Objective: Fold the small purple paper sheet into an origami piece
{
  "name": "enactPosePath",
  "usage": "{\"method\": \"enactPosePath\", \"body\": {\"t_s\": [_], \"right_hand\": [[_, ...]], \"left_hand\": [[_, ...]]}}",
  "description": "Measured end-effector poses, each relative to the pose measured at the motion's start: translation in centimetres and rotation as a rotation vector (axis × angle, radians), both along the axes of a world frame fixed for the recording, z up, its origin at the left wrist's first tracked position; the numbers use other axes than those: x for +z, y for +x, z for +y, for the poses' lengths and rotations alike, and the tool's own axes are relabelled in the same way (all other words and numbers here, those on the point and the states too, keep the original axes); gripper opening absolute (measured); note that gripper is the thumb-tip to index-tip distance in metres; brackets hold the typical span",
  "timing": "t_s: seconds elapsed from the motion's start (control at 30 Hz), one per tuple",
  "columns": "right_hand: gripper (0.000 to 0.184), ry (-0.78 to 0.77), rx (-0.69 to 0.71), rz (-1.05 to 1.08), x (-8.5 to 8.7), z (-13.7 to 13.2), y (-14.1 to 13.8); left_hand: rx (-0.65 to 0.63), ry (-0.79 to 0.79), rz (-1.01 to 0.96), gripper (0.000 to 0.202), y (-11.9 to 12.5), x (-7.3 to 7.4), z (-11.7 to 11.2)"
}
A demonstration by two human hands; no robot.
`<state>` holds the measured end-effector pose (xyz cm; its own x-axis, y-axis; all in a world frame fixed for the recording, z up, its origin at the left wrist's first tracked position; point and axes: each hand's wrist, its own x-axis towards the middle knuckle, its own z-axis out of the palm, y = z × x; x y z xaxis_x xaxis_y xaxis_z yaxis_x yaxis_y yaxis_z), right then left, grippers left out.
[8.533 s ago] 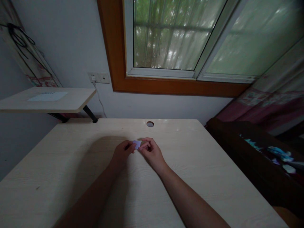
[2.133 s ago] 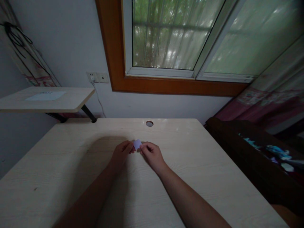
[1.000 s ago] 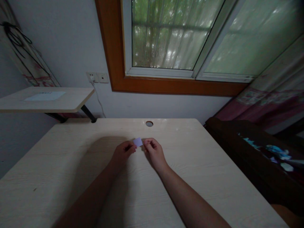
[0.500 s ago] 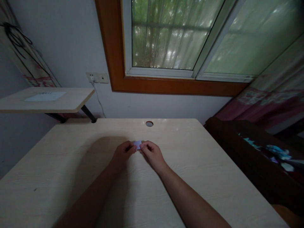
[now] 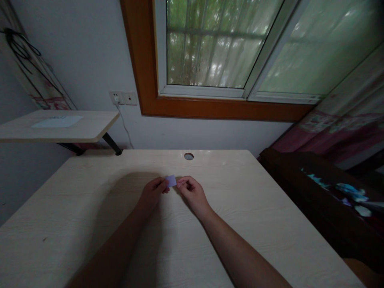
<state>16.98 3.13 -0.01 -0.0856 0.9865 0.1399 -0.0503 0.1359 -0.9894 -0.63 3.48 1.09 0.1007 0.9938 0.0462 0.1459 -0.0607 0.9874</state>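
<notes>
A small lilac piece of paper (image 5: 171,181) is pinched at its left edge by my left hand (image 5: 152,193), thumb on top. It is tilted, a little above the pale wooden desk (image 5: 222,188). My right hand (image 5: 193,196) is just to the right of the paper, thumb and fingertips pressed together near its right edge. Whether those fingertips touch the paper or have something tiny between them, I cannot tell.
A round cable hole (image 5: 189,156) is near the desk's back edge. At the left stands a raised shelf (image 5: 99,124) with a white sheet (image 5: 57,121) on it. A wall socket (image 5: 123,98) with a white cable hangs behind. Dark furniture (image 5: 300,192) flanks the desk's right side.
The paper has moved slightly left and up with my left hand, and more of it shows. The right fingertips, earlier on its right edge, now sit just beside it.
</notes>
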Motion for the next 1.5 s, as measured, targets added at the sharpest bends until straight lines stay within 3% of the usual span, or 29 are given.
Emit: {"method": "enactPosePath", "body": {"t_s": [0.2,0.37,0.53,0.63,0.73,0.97,1.27,1.5], "right_hand": [[0.022,0.035,-0.010,0.025,-0.2,0.1,-0.1],[0.014,0.162,0.054,-0.007,-0.5,0.2,0.1],[0.009,0.208,0.046,-0.031,-0.1,0.2,0.1],[0.007,0.187,0.008,-0.033,-0.2,0.2,0.2],[0.008,0.172,-0.007,-0.009,-0.4,0.2,0.2],[0.006,0.167,0.006,-0.004,-0.6,0.3,0.3],[0.010,0.207,0.043,-0.005,0.1,0.2,0.3],[0.011,0.206,0.064,0.010,-0.1,0.4,0.4]], "left_hand": [[-0.011,-0.003,-0.004,0.029,0.1,-0.1,0.0],[-0.028,-0.003,-0.016,0.029,0.1,0.0,0.1],[-0.020,0.024,-0.133,0.024,0.1,-0.9,0.2],[-0.034,0.095,-0.196,0.032,0.2,-1.6,0.1],[-0.002,0.176,-0.117,0.036,0.4,-1.8,-0.2],[-0.014,0.236,0.076,0.015,0.2,-1.0,-0.6],[0.011,0.267,0.097,0.014,0.1,-1.0,-0.6],[-0.065,0.210,0.019,0.019,0.0,-0.8,-0.8]]}}
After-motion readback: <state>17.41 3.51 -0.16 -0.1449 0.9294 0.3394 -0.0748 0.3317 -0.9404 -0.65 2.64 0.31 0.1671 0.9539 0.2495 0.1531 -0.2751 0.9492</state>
